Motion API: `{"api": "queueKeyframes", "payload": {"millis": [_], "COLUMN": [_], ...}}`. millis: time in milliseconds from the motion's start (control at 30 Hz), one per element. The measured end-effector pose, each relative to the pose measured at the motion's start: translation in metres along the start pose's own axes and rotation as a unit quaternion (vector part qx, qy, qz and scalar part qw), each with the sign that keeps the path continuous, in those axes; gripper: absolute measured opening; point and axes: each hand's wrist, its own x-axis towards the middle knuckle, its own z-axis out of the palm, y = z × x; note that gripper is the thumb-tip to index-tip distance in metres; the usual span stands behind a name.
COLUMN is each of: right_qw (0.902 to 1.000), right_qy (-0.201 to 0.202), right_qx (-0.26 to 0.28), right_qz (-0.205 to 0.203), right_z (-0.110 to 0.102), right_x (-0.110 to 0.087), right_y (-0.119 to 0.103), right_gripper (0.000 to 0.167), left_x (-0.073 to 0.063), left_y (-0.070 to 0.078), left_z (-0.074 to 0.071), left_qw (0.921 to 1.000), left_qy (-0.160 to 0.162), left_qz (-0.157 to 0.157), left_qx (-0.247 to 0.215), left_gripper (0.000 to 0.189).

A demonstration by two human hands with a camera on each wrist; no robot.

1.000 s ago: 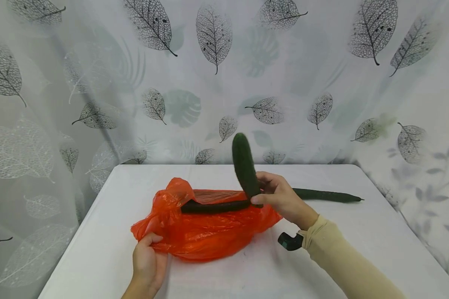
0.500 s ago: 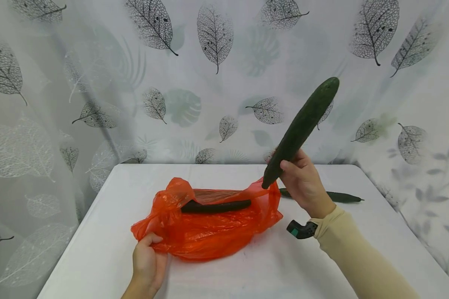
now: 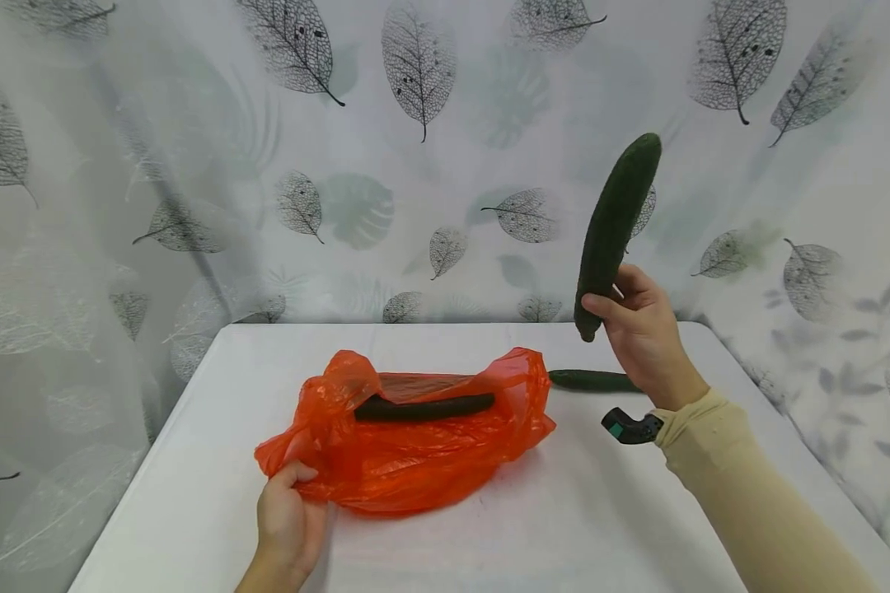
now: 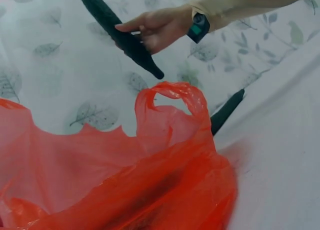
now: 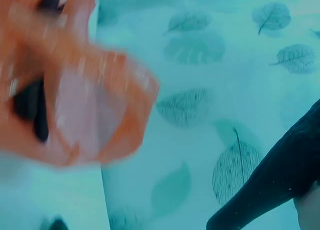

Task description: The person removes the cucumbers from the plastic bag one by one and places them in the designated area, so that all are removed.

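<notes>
My right hand [image 3: 648,338] grips a dark green cucumber [image 3: 617,222] near its lower end, holding it nearly upright above the table, right of the bag. At the left, my left hand [image 3: 291,519] pinches the gathered edge of a red plastic bag [image 3: 415,469] between thumb and fingers. Inside the bag's opening lies another cucumber [image 3: 424,408]. A further cucumber [image 3: 589,380] rests on the table behind the bag's right side, partly covered by my right hand and arm. In the left wrist view the held cucumber [image 4: 120,35] hangs tilted above the bag's handle loop [image 4: 170,100].
The white table [image 3: 475,543] carries the bag and the cucumber beside it. A leaf-printed curtain [image 3: 445,165] hangs behind the table and along both sides. A black wrist camera [image 3: 633,427] sticks out from the right sleeve.
My right hand has lifted the cucumber up out of the bag and carried it to the right, turning it more upright. The left hand has stayed on the bag.
</notes>
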Motion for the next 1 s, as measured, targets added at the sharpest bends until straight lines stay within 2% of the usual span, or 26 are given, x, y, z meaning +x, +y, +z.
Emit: {"api": "queueKeyframes", "payload": {"millis": [133,267,333,500,600,800,933,1000], "right_qw": [0.9969,0.9827,0.9702,0.9306,0.9142,0.8775,0.8658,0.8553], "right_qy": [-0.006,-0.012,-0.013,-0.008,-0.010,-0.038,-0.049,-0.059], "right_qx": [-0.079,-0.185,-0.242,-0.365,-0.405,-0.478,-0.498,-0.515], "right_qz": [0.002,0.005,0.009,0.021,0.018,-0.014,-0.007,-0.001], "right_z": [-0.011,-0.028,-0.036,-0.054,-0.063,-0.091,-0.113,-0.123], "right_x": [-0.002,-0.007,-0.013,-0.025,-0.030,-0.040,-0.053,-0.059], "right_y": [0.002,0.005,0.007,0.014,0.019,0.026,0.033,0.036], "right_gripper": [0.042,0.046,0.046,0.049,0.050,0.049,0.046,0.045], "left_x": [0.000,0.000,0.000,0.000,0.001,0.002,0.002,0.002], "left_y": [0.002,0.003,0.003,0.003,0.002,0.002,0.002,0.002], "left_z": [-0.001,-0.001,-0.001,-0.001,-0.001,0.000,0.001,0.002], "left_qw": [0.9999,0.9998,0.9998,0.9997,0.9998,0.9996,0.9997,0.9998], "left_qy": [0.010,0.012,0.012,0.011,0.011,0.016,0.016,0.012], "left_qz": [-0.002,-0.001,-0.001,0.001,0.003,0.002,-0.003,-0.004], "left_qx": [0.010,0.016,0.017,0.021,0.018,0.022,0.019,0.012], "left_gripper": [0.054,0.054,0.054,0.053,0.052,0.052,0.053,0.052]}}
